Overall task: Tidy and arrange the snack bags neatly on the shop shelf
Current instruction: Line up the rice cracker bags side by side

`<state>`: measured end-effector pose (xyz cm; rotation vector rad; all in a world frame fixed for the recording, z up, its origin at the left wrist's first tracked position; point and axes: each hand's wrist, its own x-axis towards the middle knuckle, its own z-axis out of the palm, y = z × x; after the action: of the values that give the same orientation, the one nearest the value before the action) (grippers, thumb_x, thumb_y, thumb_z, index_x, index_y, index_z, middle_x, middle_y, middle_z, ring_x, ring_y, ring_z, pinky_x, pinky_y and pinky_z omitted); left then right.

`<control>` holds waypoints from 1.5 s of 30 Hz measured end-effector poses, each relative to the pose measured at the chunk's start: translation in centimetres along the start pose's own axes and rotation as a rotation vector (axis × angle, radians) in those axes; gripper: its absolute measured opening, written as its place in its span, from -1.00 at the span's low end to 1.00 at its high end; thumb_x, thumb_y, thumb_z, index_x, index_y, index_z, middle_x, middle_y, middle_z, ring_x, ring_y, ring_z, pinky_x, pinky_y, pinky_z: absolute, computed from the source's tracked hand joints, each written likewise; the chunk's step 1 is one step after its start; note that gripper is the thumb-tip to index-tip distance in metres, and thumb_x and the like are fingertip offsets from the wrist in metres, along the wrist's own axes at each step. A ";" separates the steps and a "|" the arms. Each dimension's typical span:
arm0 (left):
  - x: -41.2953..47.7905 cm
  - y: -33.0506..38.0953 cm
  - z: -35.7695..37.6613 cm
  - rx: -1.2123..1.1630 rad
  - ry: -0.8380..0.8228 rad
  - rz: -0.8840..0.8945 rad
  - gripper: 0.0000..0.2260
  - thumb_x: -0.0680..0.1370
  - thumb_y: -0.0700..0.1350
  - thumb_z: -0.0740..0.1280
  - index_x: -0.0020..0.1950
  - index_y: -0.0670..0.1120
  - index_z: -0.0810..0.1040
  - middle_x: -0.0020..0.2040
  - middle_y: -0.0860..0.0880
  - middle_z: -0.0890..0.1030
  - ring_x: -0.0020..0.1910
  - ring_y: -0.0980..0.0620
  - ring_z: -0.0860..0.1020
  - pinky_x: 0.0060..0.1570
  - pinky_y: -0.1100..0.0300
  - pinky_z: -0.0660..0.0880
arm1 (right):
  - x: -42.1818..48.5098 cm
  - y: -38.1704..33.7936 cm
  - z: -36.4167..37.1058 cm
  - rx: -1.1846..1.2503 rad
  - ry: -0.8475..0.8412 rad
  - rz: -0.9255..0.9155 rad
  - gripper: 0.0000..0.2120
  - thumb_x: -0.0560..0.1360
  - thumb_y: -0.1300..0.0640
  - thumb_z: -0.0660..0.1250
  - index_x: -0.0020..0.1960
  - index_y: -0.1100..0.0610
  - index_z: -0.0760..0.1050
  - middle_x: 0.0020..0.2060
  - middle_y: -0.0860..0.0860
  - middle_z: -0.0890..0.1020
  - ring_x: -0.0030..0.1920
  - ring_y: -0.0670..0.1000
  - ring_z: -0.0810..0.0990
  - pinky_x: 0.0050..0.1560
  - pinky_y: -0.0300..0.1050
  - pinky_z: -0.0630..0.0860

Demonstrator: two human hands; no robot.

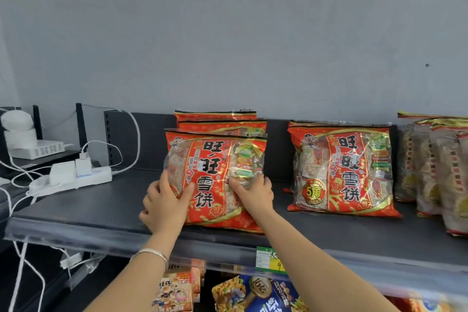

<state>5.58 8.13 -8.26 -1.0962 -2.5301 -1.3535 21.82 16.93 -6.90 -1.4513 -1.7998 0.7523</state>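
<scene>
The dark shelf (88,208) carries three groups of snack bags. The front rice-cracker bag (215,177) stands upright between the two hands, with two more bags of the same kind (220,123) lined up behind it, beyond the fingertips. A second red rice-cracker bag (342,170) stands well to the right of the right-hand fingers, with a bare gap of shelf between. A row of paler bags (435,172) fills the far right end.

Step in hand, as judged: square the front bag against the stack behind it.

1. Left hand (164,208): the fingers wrap the bag's lower left edge, thumb on the printed face; whether the hidden fingers pinch the film cannot be told. Keep this hand low, so that the base stays on the shelf.
2. Right hand (255,192): the fingers lie spread and flat on the lower right face, pressing rather than pinching. Keep the pressure light; the contents are probably brittle.
3. Push both sides evenly toward the back, so the bag does not twist.
4. Align the top seal with the seals behind it.

The white power strip (73,180) and its cables (131,134) lie to the left of the left-hand fingers, well apart. Do not slide bags that way.

The price tag (269,259) hangs on the shelf's front rail, below the right wrist.
</scene>
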 end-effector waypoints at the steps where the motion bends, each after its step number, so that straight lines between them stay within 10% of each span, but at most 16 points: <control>1: 0.3 -0.3 -0.3 -0.017 0.042 -0.019 -0.38 0.51 0.27 0.18 0.50 0.08 0.11 0.45 -0.13 0.24 0.38 -0.22 0.26 0.28 -0.27 0.22 | -0.3 -0.4 0.3 -0.058 -0.011 -0.046 -0.08 0.42 -0.39 0.23 0.55 0.12 -0.01 0.53 0.15 0.01 0.52 0.22 0.01 0.45 0.16 0.09; 10: -2.3 2.4 0.4 -0.094 0.218 0.019 -0.59 0.58 -0.06 0.24 0.42 -0.03 0.29 0.41 -0.22 0.29 0.40 -0.26 0.22 0.36 -0.25 0.07 | -2.0 2.3 -3.5 -0.206 -0.201 -0.230 -0.31 0.55 -0.19 0.21 0.55 0.03 0.03 0.53 0.14 0.00 0.48 0.31 0.06 0.41 0.18 0.15; 22: -22.5 25.6 10.8 -0.358 -0.060 0.840 -0.79 0.59 -0.12 0.25 0.18 -0.11 0.56 0.08 -0.06 0.64 0.02 -0.07 0.59 0.01 -0.05 0.51 | -7.9 16.0 -29.4 -0.511 0.176 -0.536 -0.62 0.61 0.03 0.19 0.39 0.10 0.40 0.26 0.10 0.50 0.22 0.16 0.46 0.15 0.08 0.47; 36: -39.4 45.1 18.4 -0.380 -0.140 1.334 -0.85 0.54 -0.07 0.28 -0.03 -0.04 0.63 -0.18 0.03 0.67 -0.21 -0.02 0.61 -0.19 0.13 0.36 | -13.5 32.6 -53.7 -0.849 0.633 -0.267 -0.70 0.50 0.01 0.18 0.01 0.11 0.63 -0.12 0.07 0.67 -0.07 0.21 0.60 -0.14 0.08 0.55; 45: -46.7 55.4 25.5 -0.550 -0.293 1.547 -0.67 0.54 0.04 0.09 -0.02 -0.05 0.61 -0.14 0.03 0.66 -0.14 -0.04 0.60 -0.16 0.06 0.47 | -14.5 40.3 -63.9 -0.946 0.711 -0.010 -0.72 0.57 0.03 0.23 0.20 0.09 0.56 0.06 0.07 0.62 0.13 0.19 0.52 0.05 0.09 0.48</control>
<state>81.08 21.07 -2.42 -2.5277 -0.5955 -1.2386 98.53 11.84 -3.40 -1.9199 -1.5916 -0.6938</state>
